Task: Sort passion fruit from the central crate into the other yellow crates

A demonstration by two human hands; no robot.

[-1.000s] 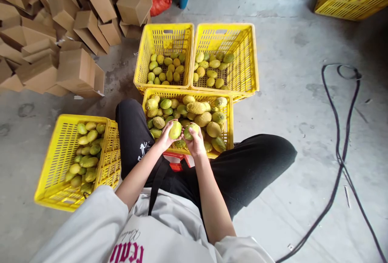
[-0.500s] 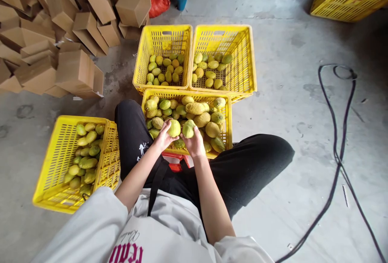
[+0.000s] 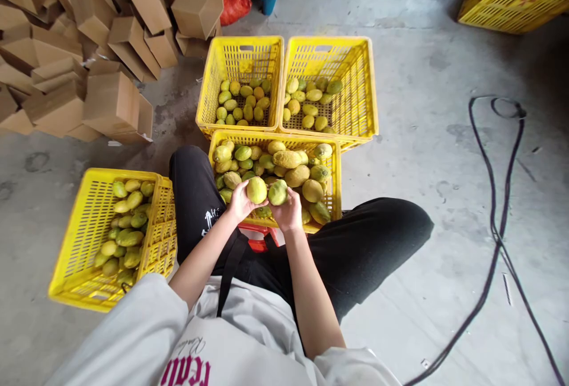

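Observation:
Held close together over the front crate are two roundish fruits, their exact kind unclear. My left hand (image 3: 241,203) is closed around a smooth yellow-green fruit (image 3: 256,190). A slightly greener fruit (image 3: 278,193) sits in my right hand (image 3: 288,213), its fingers and thumb wrapped about the side and underside. Below them, between my knees, a yellow slotted crate (image 3: 336,196) holds many oval green and yellow fruits (image 3: 299,176), some elongated and rough-skinned. My hands and forearms hide part of its near side.
Behind the front crate stand two yellow crates (image 3: 203,89) (image 3: 372,89) with fewer fruits. Another fruit-filled crate (image 3: 73,243) is by my left knee. Cardboard boxes (image 3: 111,101) pile up at far left. A black cable (image 3: 493,214) lies on the right floor.
Both fruits have turned slightly in my hands. My right fingers and thumb have shifted towards the right side of its fruit. The crates stand as before.

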